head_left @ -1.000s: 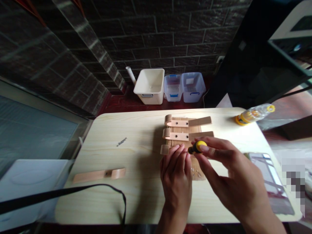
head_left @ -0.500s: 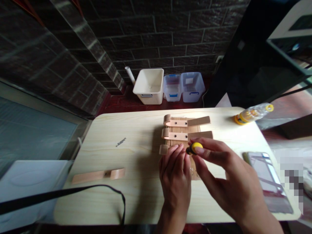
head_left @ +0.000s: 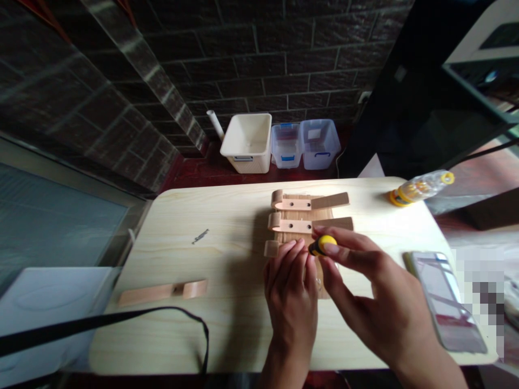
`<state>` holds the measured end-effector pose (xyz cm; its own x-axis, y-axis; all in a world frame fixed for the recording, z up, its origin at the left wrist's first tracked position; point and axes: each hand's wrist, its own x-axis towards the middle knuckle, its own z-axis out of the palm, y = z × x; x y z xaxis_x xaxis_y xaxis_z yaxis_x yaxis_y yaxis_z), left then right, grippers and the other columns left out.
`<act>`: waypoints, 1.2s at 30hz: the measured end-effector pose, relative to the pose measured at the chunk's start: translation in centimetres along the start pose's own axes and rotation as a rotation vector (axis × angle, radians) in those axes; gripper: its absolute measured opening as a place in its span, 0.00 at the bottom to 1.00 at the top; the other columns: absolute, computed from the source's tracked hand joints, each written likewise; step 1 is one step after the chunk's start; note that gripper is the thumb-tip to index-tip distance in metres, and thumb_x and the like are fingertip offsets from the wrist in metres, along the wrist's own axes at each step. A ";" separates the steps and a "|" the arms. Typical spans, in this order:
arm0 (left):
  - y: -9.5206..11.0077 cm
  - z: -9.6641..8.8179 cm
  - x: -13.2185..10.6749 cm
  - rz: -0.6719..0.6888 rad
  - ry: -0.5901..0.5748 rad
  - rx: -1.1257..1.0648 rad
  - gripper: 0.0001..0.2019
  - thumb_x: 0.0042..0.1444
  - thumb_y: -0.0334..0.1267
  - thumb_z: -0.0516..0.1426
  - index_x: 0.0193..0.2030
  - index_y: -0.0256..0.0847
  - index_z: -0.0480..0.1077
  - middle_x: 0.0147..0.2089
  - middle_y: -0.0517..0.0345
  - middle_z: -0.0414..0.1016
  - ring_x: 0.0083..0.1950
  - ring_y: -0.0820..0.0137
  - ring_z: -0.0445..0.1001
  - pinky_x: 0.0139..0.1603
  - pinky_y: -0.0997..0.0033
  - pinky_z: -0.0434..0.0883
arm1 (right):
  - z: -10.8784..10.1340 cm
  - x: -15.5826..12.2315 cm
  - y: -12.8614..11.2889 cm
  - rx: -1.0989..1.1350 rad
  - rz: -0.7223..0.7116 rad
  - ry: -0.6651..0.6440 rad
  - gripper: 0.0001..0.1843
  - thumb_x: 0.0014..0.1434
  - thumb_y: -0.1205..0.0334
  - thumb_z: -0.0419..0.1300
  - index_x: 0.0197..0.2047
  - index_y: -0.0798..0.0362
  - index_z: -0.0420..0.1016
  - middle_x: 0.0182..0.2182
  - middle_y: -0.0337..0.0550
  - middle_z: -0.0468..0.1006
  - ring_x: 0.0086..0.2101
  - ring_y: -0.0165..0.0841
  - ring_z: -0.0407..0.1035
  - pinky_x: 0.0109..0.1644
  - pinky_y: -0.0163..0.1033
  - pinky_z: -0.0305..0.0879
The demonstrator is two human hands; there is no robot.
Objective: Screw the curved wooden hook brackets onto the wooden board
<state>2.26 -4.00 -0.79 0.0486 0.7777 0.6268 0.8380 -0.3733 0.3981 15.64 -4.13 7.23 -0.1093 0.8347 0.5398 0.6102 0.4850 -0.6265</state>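
A yellow and black screwdriver (head_left: 326, 245) is pinched between the thumb and fingers of my right hand (head_left: 383, 292). Its tip is hidden behind my left fingers. My left hand (head_left: 292, 292) presses a wooden hook piece (head_left: 271, 248) against the wooden board (head_left: 324, 289), covering most of that piece. Farther up the board, two more wooden hook pieces (head_left: 300, 205) (head_left: 299, 226) lie side by side, each with two dark screw holes or screws. Another wooden hook piece (head_left: 162, 292) rests apart on the left of the table.
Small dark screws (head_left: 200, 236) lie left on the pale table (head_left: 227, 210). A clear bottle-shaped screwdriver case (head_left: 421, 188) stands at the back right, a phone (head_left: 441, 302) at the right. A black strap (head_left: 162, 309) crosses the front left. Plastic bins (head_left: 247, 146) stand behind.
The screwdriver handle leans slightly differently, with more of its black part showing. Both hands keep nearly the same place, and the view has shifted very slightly.
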 end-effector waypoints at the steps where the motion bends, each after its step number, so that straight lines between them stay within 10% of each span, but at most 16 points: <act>1: 0.0 0.0 0.0 0.001 -0.001 0.001 0.07 0.75 0.34 0.56 0.51 0.40 0.76 0.48 0.50 0.88 0.56 0.59 0.85 0.57 0.57 0.79 | 0.1 -0.1 0.1 0.000 0.006 0.002 0.14 0.69 0.72 0.64 0.54 0.47 0.72 0.56 0.49 0.84 0.56 0.35 0.83 0.53 0.33 0.83; 36: 0.2 -0.1 0.2 0.000 -0.005 -0.007 0.07 0.74 0.31 0.56 0.50 0.38 0.77 0.47 0.48 0.87 0.57 0.59 0.85 0.59 0.58 0.77 | 0.2 -0.1 0.3 0.028 0.009 0.033 0.12 0.69 0.73 0.65 0.52 0.49 0.74 0.54 0.45 0.82 0.56 0.30 0.80 0.57 0.29 0.79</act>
<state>2.35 -3.98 -0.57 0.0514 0.7802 0.6234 0.8344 -0.3765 0.4025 15.66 -4.02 6.93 -0.0778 0.8303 0.5519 0.5884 0.4851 -0.6469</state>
